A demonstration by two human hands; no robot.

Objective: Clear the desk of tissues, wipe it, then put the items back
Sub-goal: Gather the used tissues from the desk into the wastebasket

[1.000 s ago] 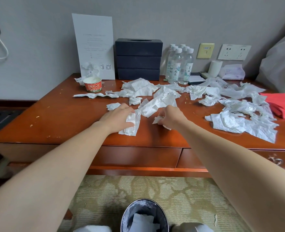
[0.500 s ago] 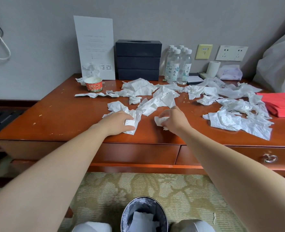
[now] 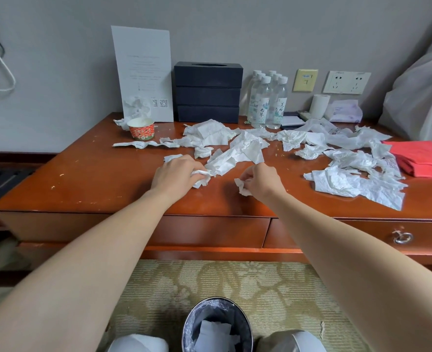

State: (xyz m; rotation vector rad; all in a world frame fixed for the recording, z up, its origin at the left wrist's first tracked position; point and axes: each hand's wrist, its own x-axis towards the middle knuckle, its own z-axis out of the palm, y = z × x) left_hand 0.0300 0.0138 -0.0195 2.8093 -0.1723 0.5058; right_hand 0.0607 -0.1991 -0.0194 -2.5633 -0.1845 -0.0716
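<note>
Held tissue wad (image 3: 201,175) in left grip (image 3: 176,171), pinched small scrap (image 3: 242,187) in right grip (image 3: 261,179), centre frame on bench (image 3: 95,179). Could have shed pieces short of bin (image 3: 245,326), bottom centre, through loose bunching.

A reddish wooden table (image 3: 83,179) carries a black tissue box (image 3: 208,92) at its back edge. Crumpled tissues (image 3: 237,153) sprawl before the box and rightward; a paper cup (image 3: 141,128) stands left of it, water bottles (image 3: 268,102) just right, a red cloth (image 3: 420,156) far right.
</note>
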